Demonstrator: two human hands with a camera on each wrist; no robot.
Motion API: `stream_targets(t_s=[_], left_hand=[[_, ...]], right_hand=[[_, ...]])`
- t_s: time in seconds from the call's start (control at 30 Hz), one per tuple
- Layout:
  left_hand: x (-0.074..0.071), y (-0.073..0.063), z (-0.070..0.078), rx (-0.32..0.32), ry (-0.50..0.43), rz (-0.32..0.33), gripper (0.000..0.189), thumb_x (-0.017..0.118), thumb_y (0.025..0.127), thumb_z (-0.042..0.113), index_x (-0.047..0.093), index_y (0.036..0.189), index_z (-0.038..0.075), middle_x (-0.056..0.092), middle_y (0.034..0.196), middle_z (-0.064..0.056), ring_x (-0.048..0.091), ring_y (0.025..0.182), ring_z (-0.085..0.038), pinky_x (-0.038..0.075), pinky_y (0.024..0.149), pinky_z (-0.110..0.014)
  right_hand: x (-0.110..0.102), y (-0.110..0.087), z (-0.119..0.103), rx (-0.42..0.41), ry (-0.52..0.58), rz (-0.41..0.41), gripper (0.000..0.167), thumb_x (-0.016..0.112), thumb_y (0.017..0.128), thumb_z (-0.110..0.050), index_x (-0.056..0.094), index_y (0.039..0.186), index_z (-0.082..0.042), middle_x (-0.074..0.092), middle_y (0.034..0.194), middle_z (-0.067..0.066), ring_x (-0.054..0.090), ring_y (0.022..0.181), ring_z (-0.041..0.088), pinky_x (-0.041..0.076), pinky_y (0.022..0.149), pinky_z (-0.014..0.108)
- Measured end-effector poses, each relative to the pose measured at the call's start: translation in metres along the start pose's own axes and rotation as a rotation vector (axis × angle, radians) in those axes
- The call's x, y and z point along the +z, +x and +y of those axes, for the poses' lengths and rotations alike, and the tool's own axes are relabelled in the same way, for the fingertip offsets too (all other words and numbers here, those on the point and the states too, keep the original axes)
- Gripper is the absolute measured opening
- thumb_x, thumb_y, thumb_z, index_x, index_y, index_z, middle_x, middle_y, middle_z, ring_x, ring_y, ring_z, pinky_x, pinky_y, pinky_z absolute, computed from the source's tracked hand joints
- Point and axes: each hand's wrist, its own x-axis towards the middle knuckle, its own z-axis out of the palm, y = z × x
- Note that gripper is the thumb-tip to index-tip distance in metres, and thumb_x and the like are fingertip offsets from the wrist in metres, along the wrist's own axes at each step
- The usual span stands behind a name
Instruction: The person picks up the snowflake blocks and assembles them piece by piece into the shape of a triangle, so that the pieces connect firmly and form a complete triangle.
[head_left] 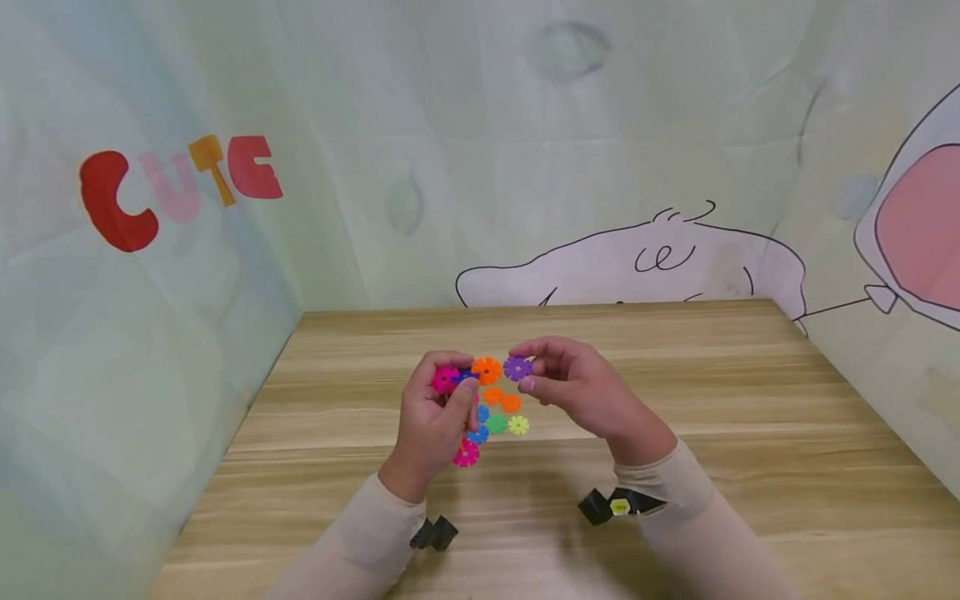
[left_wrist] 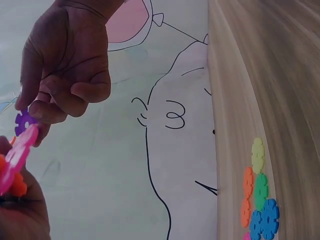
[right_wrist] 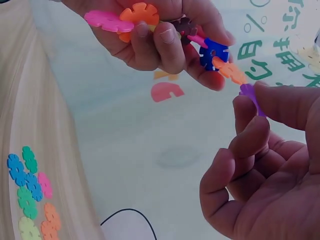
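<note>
My left hand (head_left: 431, 425) grips a chain of notched plastic discs, with some partly hidden by its fingers. In the right wrist view the chain runs from a pink disc (right_wrist: 107, 21) and an orange disc (right_wrist: 142, 15) past a dark one to a blue disc (right_wrist: 213, 53). An orange disc (head_left: 487, 371) sticks out at its right end. Between thumb and fingertips, my right hand (head_left: 592, 392) pinches a purple disc (head_left: 517, 368). A small gap separates the purple and orange discs in the head view. Both hands are raised above the wooden table (head_left: 675, 375).
Several loose discs lie on the table beneath the hands, among them a yellow-green disc (head_left: 518, 425), a green disc (head_left: 497, 423) and an orange disc (head_left: 511, 403). Printed cloth walls (head_left: 360, 183) stand behind the table and at its sides.
</note>
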Motion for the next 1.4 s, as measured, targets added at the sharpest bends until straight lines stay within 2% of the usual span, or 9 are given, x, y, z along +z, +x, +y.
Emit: stream_targets(t_s=[0.17,0.37,0.57,0.77,0.97,1.1,1.27,1.4], left_hand=[[0.0,0.0,-0.001,0.033,-0.037,-0.039,0.018,0.053,0.103,-0.008,0.052,0.121,-0.007,0.049,0.064,-0.011,0.049,0.049,-0.017,0.047,0.043,-0.024],[0.001,-0.002,-0.001,0.019,-0.061,-0.056,0.019,0.052,0.099,-0.013,0.052,0.118,-0.007,0.048,0.062,-0.012,0.047,0.047,-0.017,0.046,0.043,-0.023],[0.002,-0.004,0.001,0.019,-0.046,-0.089,0.021,0.053,0.098,-0.014,0.053,0.117,-0.005,0.048,0.063,-0.01,0.045,0.046,-0.016,0.044,0.041,-0.023],[0.003,-0.004,0.001,0.025,-0.005,-0.132,0.021,0.055,0.098,-0.012,0.054,0.118,-0.003,0.055,0.077,-0.012,0.047,0.049,-0.013,0.046,0.043,-0.022],[0.002,-0.004,-0.002,0.028,-0.006,-0.105,0.021,0.053,0.099,-0.011,0.053,0.118,-0.003,0.05,0.067,-0.008,0.046,0.047,-0.014,0.045,0.042,-0.023],[0.002,-0.003,-0.003,0.023,-0.012,-0.085,0.02,0.052,0.099,-0.011,0.052,0.118,-0.004,0.048,0.063,-0.007,0.046,0.048,-0.014,0.046,0.043,-0.024],[0.001,-0.003,-0.003,-0.013,0.006,-0.057,0.019,0.053,0.102,-0.008,0.052,0.12,-0.004,0.047,0.063,-0.007,0.046,0.048,-0.014,0.046,0.044,-0.025],[0.0,-0.003,-0.005,0.004,-0.019,-0.05,0.019,0.053,0.101,-0.011,0.052,0.12,-0.006,0.047,0.063,-0.009,0.045,0.048,-0.015,0.046,0.043,-0.025]], right_hand=[[0.0,-0.001,-0.001,-0.042,0.042,-0.039,0.03,0.066,0.101,-0.001,0.065,0.131,0.004,0.066,0.098,0.008,0.063,0.085,0.019,0.058,0.076,0.025],[-0.002,-0.001,-0.001,-0.068,0.067,-0.112,0.028,0.064,0.101,0.001,0.064,0.128,0.009,0.066,0.096,0.008,0.063,0.085,0.017,0.058,0.077,0.024],[-0.005,-0.002,0.0,-0.017,0.04,-0.149,0.025,0.064,0.101,0.0,0.066,0.126,0.006,0.064,0.095,0.009,0.062,0.086,0.019,0.06,0.081,0.025],[-0.008,-0.005,-0.002,0.014,0.01,-0.18,0.025,0.066,0.101,-0.002,0.067,0.125,0.004,0.064,0.095,0.01,0.062,0.089,0.021,0.06,0.082,0.027],[-0.007,-0.002,0.001,-0.016,0.023,-0.169,0.029,0.065,0.103,-0.005,0.066,0.131,0.002,0.063,0.097,0.01,0.062,0.09,0.022,0.06,0.085,0.029],[-0.01,0.004,0.011,-0.026,0.006,-0.143,0.035,0.064,0.103,-0.006,0.063,0.138,-0.002,0.061,0.096,0.011,0.061,0.088,0.022,0.059,0.081,0.029],[-0.013,0.017,0.039,0.039,-0.108,-0.105,0.033,0.065,0.104,-0.013,0.065,0.136,-0.007,0.061,0.09,0.009,0.054,0.079,0.023,0.049,0.067,0.027],[-0.008,0.025,0.068,0.152,-0.309,-0.107,0.031,0.071,0.101,-0.023,0.07,0.129,-0.009,0.06,0.083,0.004,0.05,0.07,0.02,0.042,0.06,0.028]])
